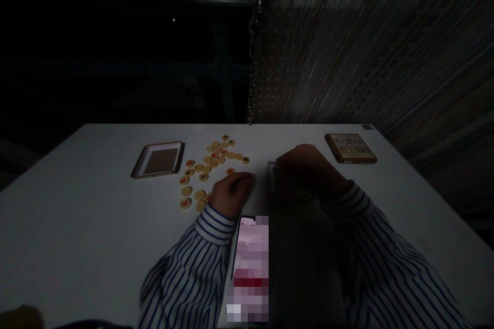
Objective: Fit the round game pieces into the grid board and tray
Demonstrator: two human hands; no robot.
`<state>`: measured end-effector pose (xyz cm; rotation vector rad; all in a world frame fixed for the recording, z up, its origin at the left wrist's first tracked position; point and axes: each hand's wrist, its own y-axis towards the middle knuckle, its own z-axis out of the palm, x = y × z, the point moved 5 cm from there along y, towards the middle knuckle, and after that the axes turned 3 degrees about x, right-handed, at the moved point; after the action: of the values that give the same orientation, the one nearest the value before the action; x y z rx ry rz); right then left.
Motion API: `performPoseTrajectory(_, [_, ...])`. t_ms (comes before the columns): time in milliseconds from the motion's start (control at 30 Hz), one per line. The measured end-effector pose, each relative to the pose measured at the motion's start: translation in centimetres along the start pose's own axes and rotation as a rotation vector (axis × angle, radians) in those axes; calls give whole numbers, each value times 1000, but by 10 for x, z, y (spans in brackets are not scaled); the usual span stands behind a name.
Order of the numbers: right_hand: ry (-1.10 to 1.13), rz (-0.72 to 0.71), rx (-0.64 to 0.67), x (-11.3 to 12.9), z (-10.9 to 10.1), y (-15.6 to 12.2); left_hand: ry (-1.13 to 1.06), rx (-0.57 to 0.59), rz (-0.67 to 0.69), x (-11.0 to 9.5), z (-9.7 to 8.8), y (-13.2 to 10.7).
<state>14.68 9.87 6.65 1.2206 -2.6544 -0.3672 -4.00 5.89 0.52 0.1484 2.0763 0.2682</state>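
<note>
Several round pale game discs (210, 167) with red or dark marks lie scattered on a white table (77, 226). My left hand (231, 193) rests curled beside them, its fingers closed over the nearest discs. My right hand (309, 169) is bent over a dark flat box-like thing (275, 177) at the table's middle, fingers wrapped on its edge. Both arms wear white sleeves with dark stripes. The room is very dim.
An open shallow tray or box lid (158, 159) lies left of the discs. A printed square box (350, 148) sits at the far right. A lit phone (249, 267) lies between my forearms. A woven wall stands behind the table on the right.
</note>
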Motion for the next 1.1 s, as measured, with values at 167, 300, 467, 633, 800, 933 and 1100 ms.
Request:
performPoseTrajectory(167, [19, -25, -130, 6, -16, -2, -120, -137, -41, -3, -18, 1])
performPoseTrajectory(300, [23, -4, -169, 9, -20, -3, -152, -180, -55, -5, -28, 0])
performPoseTrajectory(467, [20, 28, -313, 15, -35, -6, -114, -278, 16, -14, -53, -1])
performPoseTrajectory(633, [9, 64, -356, 21, -44, -7, -49, -380, -7, -10, -88, -8])
performPoseTrajectory(800, [20, 17, -352, 33, -41, 1, 39, -477, -44, 2, -123, -19])
performPoseTrajectory(933, [12, -11, -274, 45, -28, 17, 125, -469, -40, 20, -136, -26])
performPoseTrajectory(1100, [22, -72, -107, 64, -4, 35, 269, -377, 57, 42, -132, -33])
